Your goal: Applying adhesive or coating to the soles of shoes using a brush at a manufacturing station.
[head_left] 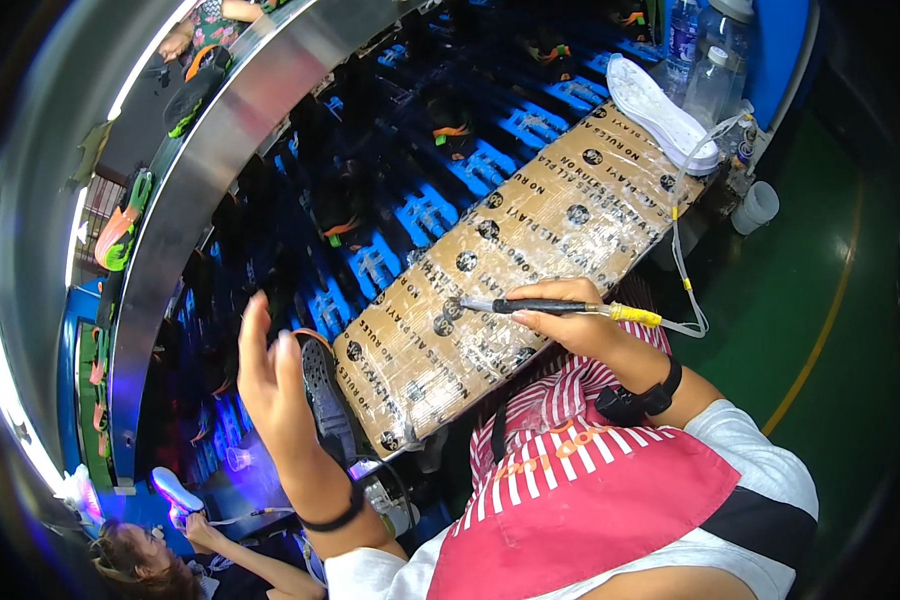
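Observation:
My right hand (570, 318) grips a black-handled brush (540, 306) over the middle of a cardboard-covered board (510, 250). Its pale tip points left, close above the cardboard. From the yellow-taped rear end of the brush a thin clear tube (676, 245) loops off to the right. My left hand (270, 370) is raised with nothing in it, fingers apart. Beside it, at the board's left end, a dark grey shoe piece with holes (322, 385) is partly hidden by my wrist. A white shoe sole (660, 112) lies on the board's far right end.
Beyond the board runs a rack with blue slats (430, 210) carrying dark shoes. Orange-and-green shoes (125, 225) line a metal ledge. Clear bottles (715, 75) stand at the far right, above a white cup (757, 206). At lower left, a co-worker's hand (205, 532) is near a violet-lit sole (175, 492).

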### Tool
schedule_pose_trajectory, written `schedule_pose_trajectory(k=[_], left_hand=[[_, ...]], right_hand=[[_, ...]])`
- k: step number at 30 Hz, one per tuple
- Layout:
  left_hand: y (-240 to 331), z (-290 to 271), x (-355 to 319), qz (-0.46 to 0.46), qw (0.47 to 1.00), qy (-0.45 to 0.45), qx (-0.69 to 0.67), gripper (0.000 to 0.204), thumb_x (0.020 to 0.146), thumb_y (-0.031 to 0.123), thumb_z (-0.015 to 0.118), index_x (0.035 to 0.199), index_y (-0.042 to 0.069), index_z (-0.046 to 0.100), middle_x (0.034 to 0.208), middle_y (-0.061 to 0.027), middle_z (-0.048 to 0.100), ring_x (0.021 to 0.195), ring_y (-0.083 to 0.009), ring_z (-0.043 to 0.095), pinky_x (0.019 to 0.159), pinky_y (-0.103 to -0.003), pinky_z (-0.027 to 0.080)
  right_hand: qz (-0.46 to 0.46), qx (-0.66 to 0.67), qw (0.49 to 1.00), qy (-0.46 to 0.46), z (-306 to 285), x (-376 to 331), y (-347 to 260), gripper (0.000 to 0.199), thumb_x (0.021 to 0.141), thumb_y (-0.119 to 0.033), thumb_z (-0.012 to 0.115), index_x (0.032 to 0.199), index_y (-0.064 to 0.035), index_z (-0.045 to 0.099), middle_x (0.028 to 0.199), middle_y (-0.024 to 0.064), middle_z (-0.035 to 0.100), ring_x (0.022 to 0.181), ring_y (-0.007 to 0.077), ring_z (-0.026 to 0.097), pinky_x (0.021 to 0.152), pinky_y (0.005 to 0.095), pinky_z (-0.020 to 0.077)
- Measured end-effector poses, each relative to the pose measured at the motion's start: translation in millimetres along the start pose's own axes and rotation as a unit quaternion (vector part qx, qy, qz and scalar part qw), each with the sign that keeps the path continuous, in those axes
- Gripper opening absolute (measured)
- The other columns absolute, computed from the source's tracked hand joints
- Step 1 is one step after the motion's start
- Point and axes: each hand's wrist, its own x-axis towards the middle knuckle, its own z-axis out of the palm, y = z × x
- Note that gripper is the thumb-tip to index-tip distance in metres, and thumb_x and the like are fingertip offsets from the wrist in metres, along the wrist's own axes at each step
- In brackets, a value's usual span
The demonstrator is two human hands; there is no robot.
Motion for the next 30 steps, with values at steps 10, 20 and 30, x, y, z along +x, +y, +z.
schedule_pose_trajectory(k=[10, 20, 30], left_hand=[[-21, -63, -103, -0.166, 0.966, 0.196, 0.024, 0.047, 0.089, 0.024, 0.047, 0.132, 0.005, 0.039, 0.126, -0.0116, 0.046, 0.113, -0.0221, 0.045, 0.091, -0.037, 0.035], [-120, -31, -208, -0.213, 0.906, 0.347, 0.116, 0.058, 0.09, 0.014, 0.048, 0.138, 0.001, 0.018, 0.126, -0.0226, 0.038, 0.109, -0.0279, 0.045, 0.091, -0.035, 0.039], [-171, -15, -222, -0.327, 0.892, 0.299, 0.089, 0.094, 0.071, 0.017, 0.073, 0.139, -0.001, 0.01, 0.118, -0.0197, 0.047, 0.082, -0.0177, 0.051, 0.076, -0.029, 0.044]], right_hand=[[-0.025, 0.0, 1.0, -0.006, 4, 3, 5, 0.021, 0.074, -0.006, 0.067, 0.093, 0.002, 0.065, 0.08, 0.0128, 0.066, 0.069, 0.0139, 0.063, 0.062, 0.0246, 0.0478], [0.028, 0.017, 0.999, -0.016, 5, 3, 3, 0.023, 0.076, -0.005, 0.066, 0.098, 0.0023, 0.064, 0.082, 0.0095, 0.066, 0.07, 0.0089, 0.059, 0.062, 0.0208, 0.0454], [0.057, 0.014, 0.998, -0.038, 10, 1, 3, 0.023, 0.076, -0.006, 0.065, 0.098, 0.0035, 0.064, 0.079, 0.007, 0.065, 0.068, 0.0074, 0.057, 0.059, 0.0195, 0.044]])
